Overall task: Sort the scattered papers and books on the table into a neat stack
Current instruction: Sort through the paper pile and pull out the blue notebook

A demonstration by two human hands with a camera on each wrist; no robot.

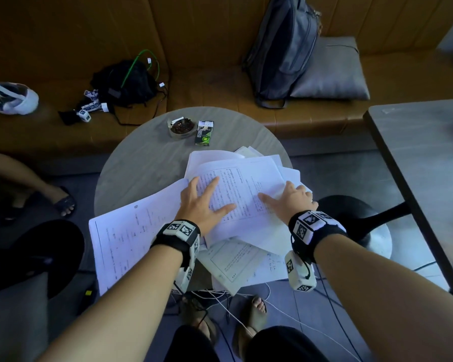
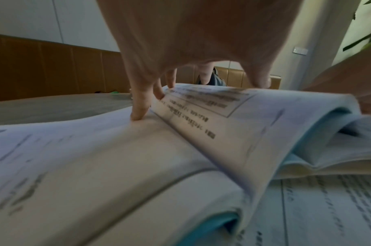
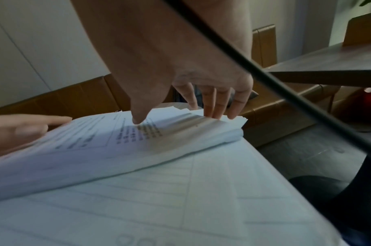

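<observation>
A loose pile of printed papers (image 1: 246,184) lies on the near right part of the round grey table (image 1: 141,163). My left hand (image 1: 207,202) lies flat on the top sheaf with fingers spread. In the left wrist view its fingers (image 2: 138,106) press down, one of them on a large sheet (image 1: 126,236) that juts out over the table's near left edge. My right hand (image 1: 288,194) rests on the sheaf's right side, thumb on top and fingertips (image 3: 212,113) at the far edge. More sheets (image 1: 241,265) stick out beneath, toward me.
An ashtray (image 1: 181,128) and a cigarette pack (image 1: 204,133) sit at the table's far side. Behind is a brown sofa with a backpack (image 1: 283,48), a cushion (image 1: 332,71) and a black bag (image 1: 126,84). Another table (image 1: 424,165) stands at the right, a black stool (image 1: 351,212) beside it.
</observation>
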